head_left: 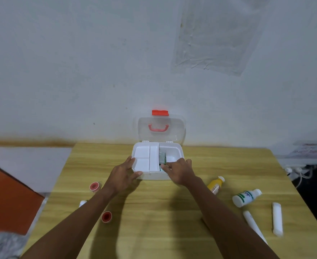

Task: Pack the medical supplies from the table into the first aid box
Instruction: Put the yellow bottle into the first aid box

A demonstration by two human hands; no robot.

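A white first aid box (176,149) stands open at the table's far middle, its clear lid (161,129) upright with a red handle. A white divided tray (146,157) fills the box's left half. My left hand (123,175) grips the box's front left corner and the tray edge. My right hand (179,170) reaches into the right half, fingers pinched on a small green packet (162,158) standing inside. On the table lie two red tape rolls (94,186) (106,216), a yellow bottle (215,184), a white bottle (246,197) and two white tubes (277,218) (252,222).
A small white item (82,203) lies near the table's left edge. The wooden table (154,212) abuts a pale wall. Cables and a white socket strip (294,170) hang off the right side. An orange surface (6,199) sits low at left.
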